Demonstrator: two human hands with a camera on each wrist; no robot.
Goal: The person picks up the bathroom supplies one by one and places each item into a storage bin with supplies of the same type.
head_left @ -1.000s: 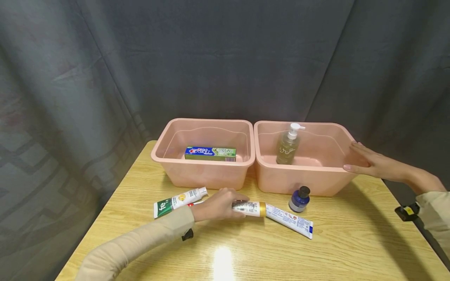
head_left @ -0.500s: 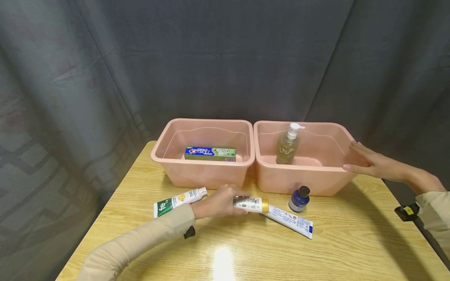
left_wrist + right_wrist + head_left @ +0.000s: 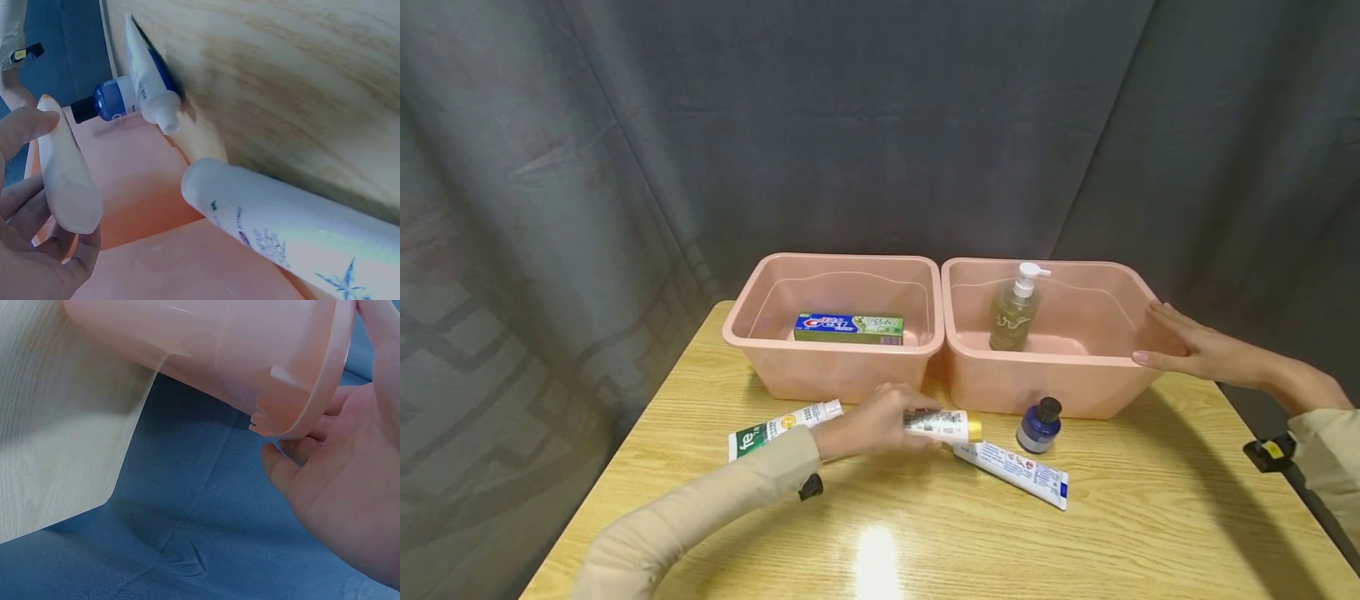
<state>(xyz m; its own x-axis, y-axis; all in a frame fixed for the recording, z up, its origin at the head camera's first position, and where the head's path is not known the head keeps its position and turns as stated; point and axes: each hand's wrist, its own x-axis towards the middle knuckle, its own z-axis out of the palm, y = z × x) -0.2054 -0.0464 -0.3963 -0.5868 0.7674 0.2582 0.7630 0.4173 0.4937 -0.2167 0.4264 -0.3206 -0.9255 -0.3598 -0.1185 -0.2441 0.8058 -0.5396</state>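
My left hand (image 3: 880, 421) grips a white squeeze tube (image 3: 942, 426) with a gold cap by its body, close above the table. In the left wrist view, thumb and curled fingers hold this pale tube (image 3: 69, 178) from both sides. Just under the cap end lies a white toothpaste tube (image 3: 1015, 472). A green and white tube (image 3: 782, 425) lies to the left, partly behind my forearm. At the right pink bin (image 3: 1045, 383), my right hand (image 3: 1217, 354) holds the near right corner of the rim. Its fingers bend beneath the rim (image 3: 325, 381) in the right wrist view.
A small blue bottle (image 3: 1039, 427) with a black cap stands before the right bin. Inside that bin is a pump bottle (image 3: 1012, 317). The left pink bin (image 3: 831, 371) holds a toothpaste box (image 3: 850, 327). Behind hangs a grey curtain (image 3: 880, 125); the wooden table (image 3: 1000, 550) ends near the right arm.
My left hand has shifted a little right and up with the gold-capped tube, showing more of the toothpaste tube beneath. The right hand and both bins have stayed put.
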